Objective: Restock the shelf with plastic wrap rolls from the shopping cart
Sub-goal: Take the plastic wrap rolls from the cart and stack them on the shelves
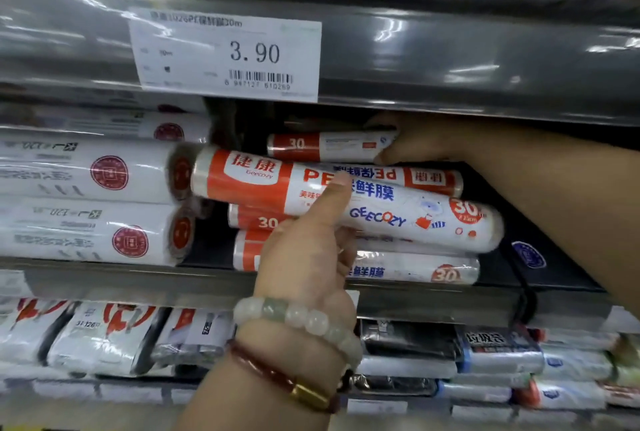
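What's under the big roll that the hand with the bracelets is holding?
Under the held roll lie two more rolls marked 30, an upper one and a bottom one. The left hand covers their middles.

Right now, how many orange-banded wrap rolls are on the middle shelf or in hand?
5: one in the left hand, top one under the right hand, one behind, two stacked below. More may be hidden.

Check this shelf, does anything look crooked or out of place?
Yes: the roll in the left hand, a Geecozy roll, lies slanted across the stack instead of level. One roll behind it has its print upside down. The right hand grips the top roll.
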